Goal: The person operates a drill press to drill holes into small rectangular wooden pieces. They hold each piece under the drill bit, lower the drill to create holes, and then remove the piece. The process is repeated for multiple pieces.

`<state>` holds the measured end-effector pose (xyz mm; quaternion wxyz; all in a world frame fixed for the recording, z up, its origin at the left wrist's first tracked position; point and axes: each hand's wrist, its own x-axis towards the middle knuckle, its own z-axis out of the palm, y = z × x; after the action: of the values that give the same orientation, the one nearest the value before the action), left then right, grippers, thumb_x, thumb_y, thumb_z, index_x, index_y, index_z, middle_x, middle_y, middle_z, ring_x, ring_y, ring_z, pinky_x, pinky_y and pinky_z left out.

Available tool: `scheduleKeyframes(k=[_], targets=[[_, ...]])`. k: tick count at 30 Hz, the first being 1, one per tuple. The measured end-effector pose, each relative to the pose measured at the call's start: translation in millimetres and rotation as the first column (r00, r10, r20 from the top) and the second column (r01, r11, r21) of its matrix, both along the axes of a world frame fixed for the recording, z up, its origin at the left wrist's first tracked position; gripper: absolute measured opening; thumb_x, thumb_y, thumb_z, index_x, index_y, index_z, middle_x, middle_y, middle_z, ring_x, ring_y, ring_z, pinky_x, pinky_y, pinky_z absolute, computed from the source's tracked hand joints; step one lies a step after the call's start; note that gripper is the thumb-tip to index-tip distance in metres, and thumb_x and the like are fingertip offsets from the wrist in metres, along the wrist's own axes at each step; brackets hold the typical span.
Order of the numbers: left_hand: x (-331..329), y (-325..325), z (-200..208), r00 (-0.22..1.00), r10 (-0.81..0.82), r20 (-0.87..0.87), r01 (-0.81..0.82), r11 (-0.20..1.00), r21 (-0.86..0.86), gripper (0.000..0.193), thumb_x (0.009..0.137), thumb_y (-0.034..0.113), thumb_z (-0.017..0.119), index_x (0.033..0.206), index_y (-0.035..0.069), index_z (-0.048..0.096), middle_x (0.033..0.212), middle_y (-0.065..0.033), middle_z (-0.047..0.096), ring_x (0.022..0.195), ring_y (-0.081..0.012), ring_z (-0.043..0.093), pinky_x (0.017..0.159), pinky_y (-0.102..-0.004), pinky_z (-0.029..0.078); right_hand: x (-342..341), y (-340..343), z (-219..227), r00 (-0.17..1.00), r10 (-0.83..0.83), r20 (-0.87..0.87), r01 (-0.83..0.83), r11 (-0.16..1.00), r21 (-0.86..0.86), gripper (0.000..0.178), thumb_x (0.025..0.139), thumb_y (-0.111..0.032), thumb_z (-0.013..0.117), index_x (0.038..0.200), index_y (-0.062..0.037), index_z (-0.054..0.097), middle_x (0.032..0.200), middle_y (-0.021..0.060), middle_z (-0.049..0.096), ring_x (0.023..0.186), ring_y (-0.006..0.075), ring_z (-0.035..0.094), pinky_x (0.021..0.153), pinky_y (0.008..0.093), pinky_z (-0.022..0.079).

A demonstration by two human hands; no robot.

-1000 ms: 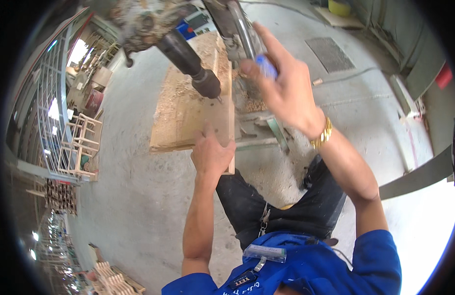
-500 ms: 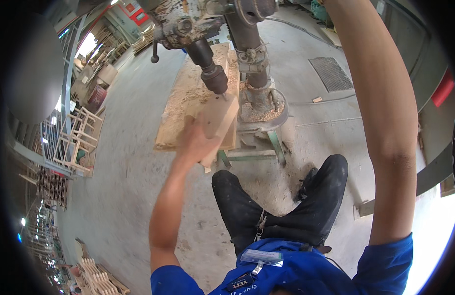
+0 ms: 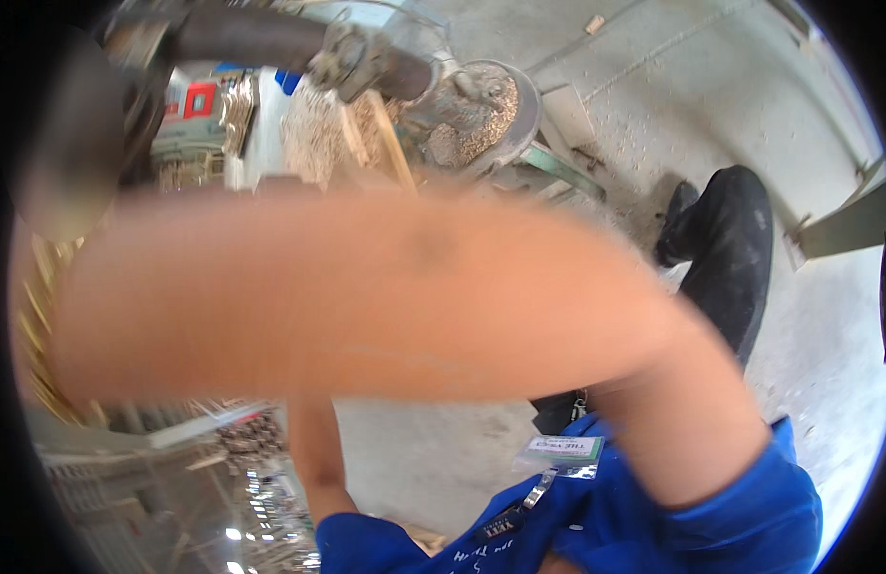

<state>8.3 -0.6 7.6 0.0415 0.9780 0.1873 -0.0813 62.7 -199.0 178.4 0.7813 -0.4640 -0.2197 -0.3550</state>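
Note:
My right forearm (image 3: 366,297) fills the middle of the view as a blurred band running from my blue sleeve (image 3: 740,507) to the left rim; its hand is out of sight there. My left arm (image 3: 314,450) rises from the lower edge and disappears behind that forearm, so its hand is hidden. Above the forearm stands a grey machine with a round table (image 3: 515,105) covered in sawdust. A thin wooden strip (image 3: 393,153) leans beside it. A dark machine arm (image 3: 252,38) crosses the top.
My black trouser leg and shoe (image 3: 730,239) rest on the dusty concrete floor (image 3: 653,86). A green steel frame (image 3: 558,167) supports the machine. A steel beam (image 3: 845,225) lies at the right. Stacked wooden parts (image 3: 252,440) show at the lower left.
My right arm has swung from high on the right down and across the camera to the left. The view has tilted, and my left hand on the board has gone out of sight.

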Motion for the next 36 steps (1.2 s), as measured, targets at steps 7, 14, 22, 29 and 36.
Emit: scheduleKeyframes(k=[7, 14, 22, 29, 36], targets=[[-3.9, 44.6, -13.0, 0.970, -0.105, 0.218, 0.156, 0.961, -0.230, 0.081, 0.063, 0.032, 0.080, 0.124, 0.001, 0.038, 0.116, -0.0105, 0.046, 0.106, -0.0234, 0.046, 0.092, -0.0366, 0.038, 3.8, 21.0, 51.2, 0.857, 0.355, 0.374, -0.419, 0.902, 0.105, 0.048, 0.086, -0.026, 0.047, 0.124, 0.0028, 0.051, 0.121, 0.0263, 0.048, 0.098, 0.0322, 0.054, 0.084, 0.0450, 0.039], [-21.2, 51.9, -8.3, 0.967, -0.123, 0.222, 0.146, 0.985, -0.090, 0.093, 0.067, 0.049, 0.076, 0.130, -0.004, 0.033, 0.118, -0.0131, 0.044, 0.105, -0.0219, 0.046, 0.089, -0.0367, 0.039, 24.4, 6.1, 11.6, 0.970, 0.098, 0.222, -0.192, 0.870, 0.454, 0.013, 0.083, -0.017, 0.050, 0.078, -0.0088, 0.058, 0.076, 0.0070, 0.058, 0.060, 0.0216, 0.063, 0.041, 0.0355, 0.049], [-36.0, 59.1, 0.8, 0.983, -0.035, 0.178, 0.065, 0.984, -0.164, 0.087, 0.071, 0.040, 0.072, 0.133, -0.004, 0.030, 0.121, -0.0123, 0.045, 0.108, -0.0211, 0.047, 0.090, -0.0355, 0.040, 16.1, 8.2, -1.0, 0.969, 0.099, 0.225, -0.203, 0.838, 0.506, 0.012, 0.082, -0.017, 0.053, 0.074, -0.0094, 0.059, 0.076, 0.0092, 0.063, 0.062, 0.0229, 0.064, 0.046, 0.0362, 0.051], [-29.2, 54.7, -4.6, 0.971, -0.047, 0.235, 0.078, 0.989, -0.127, 0.092, 0.068, 0.045, 0.076, 0.130, -0.005, 0.029, 0.120, -0.0161, 0.042, 0.105, -0.0253, 0.048, 0.088, -0.0387, 0.041, 21.9, 10.0, -22.6, 0.905, 0.039, 0.425, -0.246, 0.862, 0.444, 0.014, 0.079, -0.018, 0.055, 0.067, -0.0132, 0.060, 0.073, 0.0075, 0.062, 0.062, 0.0224, 0.064, 0.044, 0.0359, 0.051], [-29.1, 51.4, -10.3, 0.973, -0.015, 0.230, 0.056, 0.983, -0.174, 0.085, 0.065, 0.030, 0.078, 0.130, -0.004, 0.035, 0.116, -0.0163, 0.048, 0.105, -0.0258, 0.048, 0.092, -0.0382, 0.039, 10.1, 15.4, -35.0, 0.841, 0.108, 0.531, -0.280, 0.925, 0.256, 0.022, 0.080, -0.034, 0.056, 0.077, -0.0136, 0.061, 0.080, 0.0068, 0.062, 0.067, 0.0253, 0.065, 0.051, 0.0397, 0.051]])
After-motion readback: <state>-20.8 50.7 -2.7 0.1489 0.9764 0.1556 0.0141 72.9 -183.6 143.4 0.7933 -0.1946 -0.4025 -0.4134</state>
